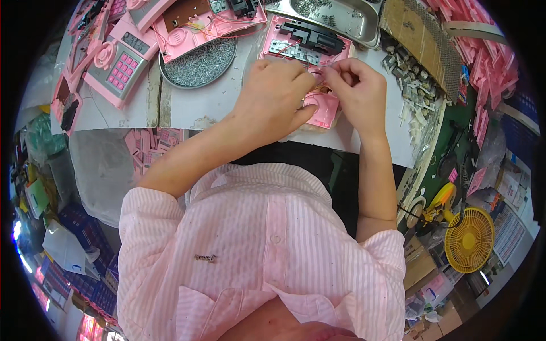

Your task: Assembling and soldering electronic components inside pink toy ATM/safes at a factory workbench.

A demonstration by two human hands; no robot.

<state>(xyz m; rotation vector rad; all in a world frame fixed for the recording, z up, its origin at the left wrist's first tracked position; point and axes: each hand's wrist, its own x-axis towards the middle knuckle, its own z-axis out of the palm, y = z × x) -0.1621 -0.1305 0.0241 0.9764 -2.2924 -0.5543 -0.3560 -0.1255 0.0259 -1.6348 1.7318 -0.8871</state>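
Observation:
A pink plastic casing (326,111) lies on the table in front of me, its open side up. A black mechanism (310,38), a metal plate (293,52) and thin red wires sit in its far part. My left hand (272,94) is bent over the casing's left side, thumb on the near pink part and fingers curled at its middle. My right hand (359,91) comes in from the right, thumb and forefinger pinched close to the left fingertips. Whatever is in that pinch is too small to make out. The fingers partly hide the casing's middle.
To the left is a round tray (199,65) of small screws, beside pink and grey keypad housings (120,71). A metal tray (364,20) stands at the back. Small metal and white parts (418,94), cardboard (415,34) and pink strips (483,62) lie right. A yellow fan (469,240) stands lower right.

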